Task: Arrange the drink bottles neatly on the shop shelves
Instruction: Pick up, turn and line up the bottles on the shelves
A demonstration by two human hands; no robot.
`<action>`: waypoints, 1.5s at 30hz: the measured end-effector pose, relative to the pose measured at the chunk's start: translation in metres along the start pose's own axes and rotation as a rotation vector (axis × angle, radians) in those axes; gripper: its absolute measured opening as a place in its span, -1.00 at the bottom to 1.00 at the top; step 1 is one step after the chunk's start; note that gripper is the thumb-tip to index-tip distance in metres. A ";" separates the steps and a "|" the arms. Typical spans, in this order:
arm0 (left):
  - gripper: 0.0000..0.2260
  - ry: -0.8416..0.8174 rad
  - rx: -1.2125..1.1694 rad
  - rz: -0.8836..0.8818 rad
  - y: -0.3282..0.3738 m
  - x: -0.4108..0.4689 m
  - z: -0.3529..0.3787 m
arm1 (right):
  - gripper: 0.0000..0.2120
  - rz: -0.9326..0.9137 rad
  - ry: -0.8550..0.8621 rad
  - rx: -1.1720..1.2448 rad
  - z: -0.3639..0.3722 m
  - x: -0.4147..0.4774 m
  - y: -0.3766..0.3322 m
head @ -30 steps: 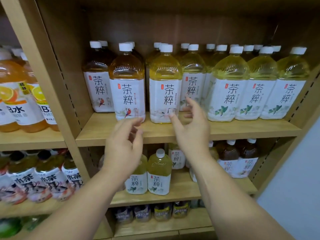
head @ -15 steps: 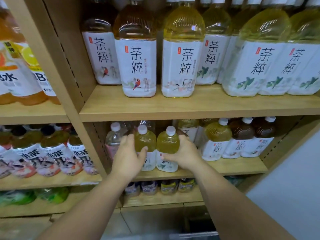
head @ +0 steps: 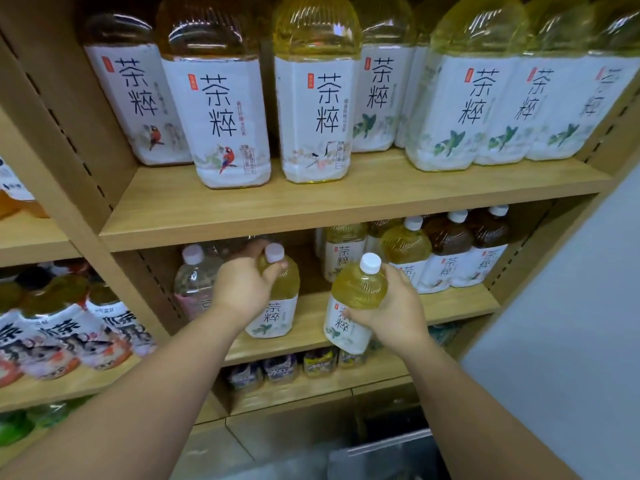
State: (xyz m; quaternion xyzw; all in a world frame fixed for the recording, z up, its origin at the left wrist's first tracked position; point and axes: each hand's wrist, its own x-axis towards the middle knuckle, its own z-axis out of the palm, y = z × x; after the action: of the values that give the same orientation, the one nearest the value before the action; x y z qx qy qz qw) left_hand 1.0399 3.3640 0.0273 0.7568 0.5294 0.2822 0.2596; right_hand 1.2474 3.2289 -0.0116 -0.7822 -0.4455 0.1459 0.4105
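Lifted since the earlier frame, the yellow tea bottle (head: 356, 303) tilts cap-up in the clasping right hand (head: 394, 308), just right of the upright shelf bottle (head: 277, 296) the left hand (head: 244, 289) grips.

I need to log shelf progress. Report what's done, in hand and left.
Done: the big tea bottles on the upper shelf stand in a row, labels forward. In hand: the right hand holds a small yellow bottle tilted off the middle shelf; the left hand grips its twin standing there. Left: filling the gap between them and the small bottles at right.
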 end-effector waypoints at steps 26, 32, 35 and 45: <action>-0.64 -0.090 -0.190 0.016 0.108 0.036 0.118 | -0.19 0.067 0.054 0.116 -0.092 -0.035 0.055; -0.58 -0.111 -0.172 0.078 0.091 0.015 0.106 | -0.13 -0.034 0.019 0.123 -0.109 -0.032 0.025; -0.62 -0.082 -0.183 0.109 0.084 -0.021 0.095 | -0.14 -0.086 -0.033 0.126 -0.120 -0.034 0.003; -0.54 -0.089 -0.583 0.499 0.142 -0.073 -0.005 | -0.15 -0.406 -0.112 0.151 -0.185 -0.018 -0.101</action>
State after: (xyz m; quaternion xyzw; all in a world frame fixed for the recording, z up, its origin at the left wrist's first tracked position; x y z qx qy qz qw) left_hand 1.1090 3.2517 0.1176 0.7683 0.2148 0.4424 0.4098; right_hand 1.2889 3.1464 0.1782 -0.6343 -0.6038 0.1362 0.4633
